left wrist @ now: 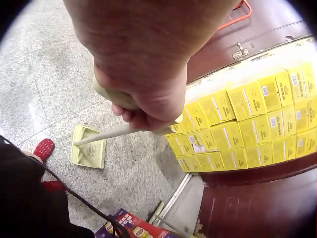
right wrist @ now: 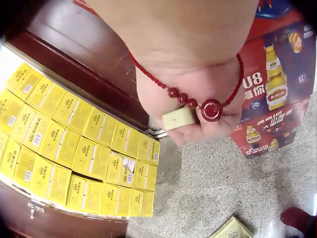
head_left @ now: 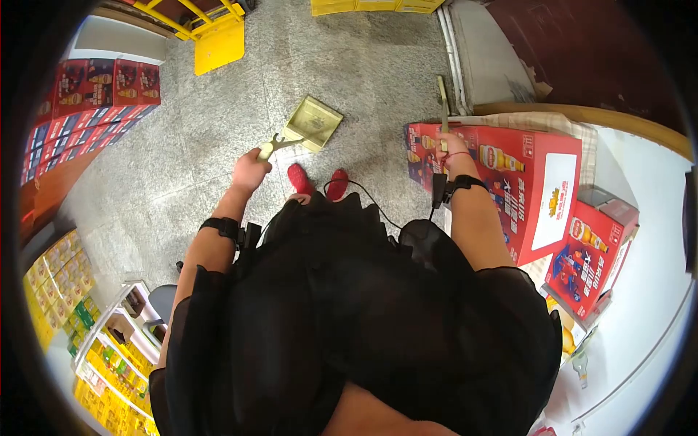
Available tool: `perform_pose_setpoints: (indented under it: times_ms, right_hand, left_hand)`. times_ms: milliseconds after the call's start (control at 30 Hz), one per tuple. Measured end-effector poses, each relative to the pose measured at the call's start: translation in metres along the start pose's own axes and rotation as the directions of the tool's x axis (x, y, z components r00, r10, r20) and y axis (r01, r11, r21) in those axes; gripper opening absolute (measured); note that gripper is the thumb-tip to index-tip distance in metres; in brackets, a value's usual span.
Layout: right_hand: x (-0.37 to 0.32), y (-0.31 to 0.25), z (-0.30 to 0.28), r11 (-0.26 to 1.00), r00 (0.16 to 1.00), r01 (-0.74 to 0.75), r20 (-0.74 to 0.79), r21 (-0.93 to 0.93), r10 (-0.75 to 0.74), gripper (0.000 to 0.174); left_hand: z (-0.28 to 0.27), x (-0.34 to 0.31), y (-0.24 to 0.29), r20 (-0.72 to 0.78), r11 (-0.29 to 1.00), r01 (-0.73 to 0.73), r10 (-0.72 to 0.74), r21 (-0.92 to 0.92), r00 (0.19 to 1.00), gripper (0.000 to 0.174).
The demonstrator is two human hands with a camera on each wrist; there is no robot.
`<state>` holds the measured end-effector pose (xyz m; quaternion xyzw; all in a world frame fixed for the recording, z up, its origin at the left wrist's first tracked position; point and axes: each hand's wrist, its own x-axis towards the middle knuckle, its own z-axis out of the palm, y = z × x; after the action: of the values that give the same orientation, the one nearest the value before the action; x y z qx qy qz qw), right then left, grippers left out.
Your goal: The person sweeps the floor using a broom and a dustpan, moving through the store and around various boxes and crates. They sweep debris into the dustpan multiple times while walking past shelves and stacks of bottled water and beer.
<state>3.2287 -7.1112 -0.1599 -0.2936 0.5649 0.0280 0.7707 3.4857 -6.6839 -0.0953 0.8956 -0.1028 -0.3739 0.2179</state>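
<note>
My left hand [head_left: 251,171] grips the pale green handle [head_left: 267,150] of a long-handled dustpan [head_left: 318,122]. In the left wrist view, its fingers curl round the upper handle, and the ribbed pan [left wrist: 90,154] is down at the floor. My right hand [head_left: 455,149] holds a pale green long-handled tool [head_left: 444,109] beside the red beer cartons. Its squared handle end [right wrist: 178,118] pokes out of the fist in the right wrist view. I cannot tell what kind of tool it is, as its lower part shows only edge-on.
Red beer cartons [head_left: 502,182] stand close by my right arm, with more cartons [head_left: 102,94] at the left. Yellow boxes [left wrist: 237,129] are stacked ahead. A yellow hand truck [head_left: 218,47] stands far left. Red shoes [head_left: 299,179] are behind the dustpan. A black cable [head_left: 371,196] hangs across.
</note>
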Motion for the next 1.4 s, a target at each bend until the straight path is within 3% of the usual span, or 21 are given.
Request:
perform_pose_setpoints:
  times_ms: [67,133,167,233,300,333,433,467,533,600,733,900,967,1000,1067,1200,1267,1333,1367,1400]
  right_hand:
    - [-0.004,0.013,0.014,0.997,0.997,0.023,-0.071,-0.07,-0.028,0.014]
    - [-0.008,0.027,0.027,0.986,0.991,-0.049,-0.128,-0.158,0.029,0.011]
    - [-0.012,0.041,0.035,0.963,0.993,0.096,-0.044,-0.25,-0.11,0.011]
    - [-0.038,0.054,0.059,0.942,0.991,0.122,0.087,-0.314,-0.099,0.014]
    - [-0.068,0.062,0.085,0.933,0.998,-0.042,0.03,-0.358,0.056,0.03]
    - [-0.081,0.065,0.097,0.933,0.999,-0.035,0.022,-0.357,0.046,0.03]
    - [-0.113,0.066,0.124,0.937,0.985,-0.161,0.013,-0.309,0.174,0.064]
    - [-0.119,0.063,0.127,0.938,0.986,-0.155,0.007,-0.309,0.165,0.064]
    - [-0.131,0.052,0.137,0.953,0.969,-0.166,0.139,-0.253,0.206,0.064]
    - [-0.14,0.047,0.144,0.951,0.982,-0.131,0.093,-0.28,0.162,0.063]
    - [-0.139,0.031,0.138,0.984,0.992,-0.109,0.041,-0.141,0.116,0.062]
    - [-0.084,-0.023,0.117,0.986,0.997,0.039,-0.059,-0.163,-0.049,0.051]
    - [-0.048,-0.052,0.112,0.986,0.991,0.106,-0.071,-0.128,-0.116,0.035]
    - [-0.029,-0.067,0.112,0.986,0.993,0.102,-0.053,-0.135,-0.11,0.035]
    - [0.009,-0.099,0.115,0.994,0.994,0.05,-0.091,-0.098,-0.059,0.019]
    - [0.08,-0.137,0.119,1.0,0.992,-0.003,-0.127,-0.015,0.001,0.014]
    - [0.101,-0.135,0.114,0.998,0.998,-0.045,-0.049,-0.054,0.043,0.019]
    - [0.107,-0.117,0.125,0.926,0.999,-0.017,-0.05,-0.376,-0.002,0.013]
    - [0.126,-0.089,0.108,0.739,0.959,0.251,0.056,-0.625,-0.278,0.008]
    - [0.14,-0.065,0.091,0.42,0.841,0.462,0.235,-0.781,-0.488,0.011]
  left_hand:
    - [0.001,0.006,-0.004,0.015,0.999,0.005,-0.005,-0.042,1.0,0.031]
    - [-0.001,0.01,0.004,0.048,0.999,0.008,-0.005,-0.045,0.999,0.029]
    - [0.002,0.018,-0.002,0.06,0.999,-0.002,0.005,-0.04,0.998,0.028]
    - [-0.001,0.024,0.001,0.06,0.999,-0.027,0.029,-0.034,0.998,0.028]
    - [-0.007,0.033,0.003,0.074,0.999,-0.045,0.046,-0.013,0.996,0.029]
    - [-0.009,0.04,0.003,0.077,0.998,-0.056,0.057,-0.018,0.995,0.029]
    - [-0.02,0.057,0.004,0.123,0.995,-0.1,0.097,0.022,0.988,0.029]
    - [-0.023,0.064,0.004,0.124,0.994,-0.109,0.106,0.017,0.987,0.029]
    - [-0.03,0.076,0.005,0.133,0.984,-0.166,0.157,0.059,0.979,0.03]
    - [-0.041,0.086,0.008,0.135,0.975,-0.198,0.184,0.098,0.974,0.029]
    - [-0.058,0.097,0.009,0.216,0.971,-0.191,0.158,0.143,0.964,0.028]
    - [-0.069,0.107,0.011,0.151,0.986,-0.127,0.11,0.106,0.982,0.03]
    - [-0.071,0.114,0.011,0.12,0.993,-0.107,0.1,0.047,0.988,0.03]
    - [-0.071,0.117,0.012,0.105,0.995,-0.092,0.086,0.048,0.991,0.03]
    - [-0.069,0.12,0.019,0.081,0.999,-0.044,0.045,-0.012,0.996,0.029]
    - [-0.064,0.123,0.041,0.038,0.99,0.06,-0.056,-0.127,0.998,0.028]
    - [-0.061,0.125,0.058,0.025,0.988,0.085,-0.082,-0.131,0.996,0.028]
    - [-0.057,0.13,0.077,0.016,0.983,0.107,-0.105,-0.151,0.994,0.028]
    - [-0.052,0.134,0.085,-0.01,0.99,0.089,-0.091,-0.108,0.996,0.029]
    - [-0.048,0.139,0.092,-0.036,0.995,0.072,-0.075,-0.066,0.997,0.029]
